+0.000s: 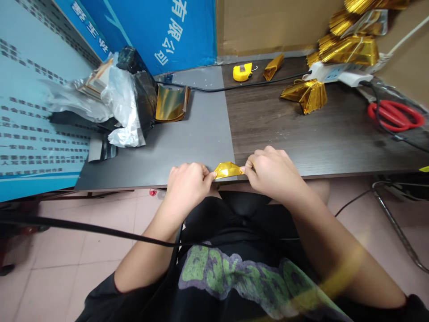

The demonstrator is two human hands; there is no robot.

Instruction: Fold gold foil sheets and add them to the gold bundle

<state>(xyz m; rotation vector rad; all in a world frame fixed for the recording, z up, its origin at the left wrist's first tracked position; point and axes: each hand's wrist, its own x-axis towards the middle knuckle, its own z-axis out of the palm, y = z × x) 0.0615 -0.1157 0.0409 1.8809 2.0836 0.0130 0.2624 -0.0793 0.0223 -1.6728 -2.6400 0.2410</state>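
A small folded piece of gold foil paper (228, 169) is stretched between my two hands at the front edge of the desk (187, 152). Its lower edge looks straight and its top rises to a blunt peak. My left hand (189, 181) pinches the left corner between thumb and forefinger. Closed the same way, my right hand (271, 172) grips the right corner. The curled fingers of both hands are partly hidden behind their backs. To the upper left stands a stack of gold foil sheets (170, 103).
A yellow tape measure (242, 72) and a folded gold piece (274, 67) lie at the back. Bunched gold foil (306, 95) sits near a power strip (326, 71) and red-handled scissors (395, 115). Plastic bags (124, 98) crowd the left. A black cable (214, 89) crosses the desk.
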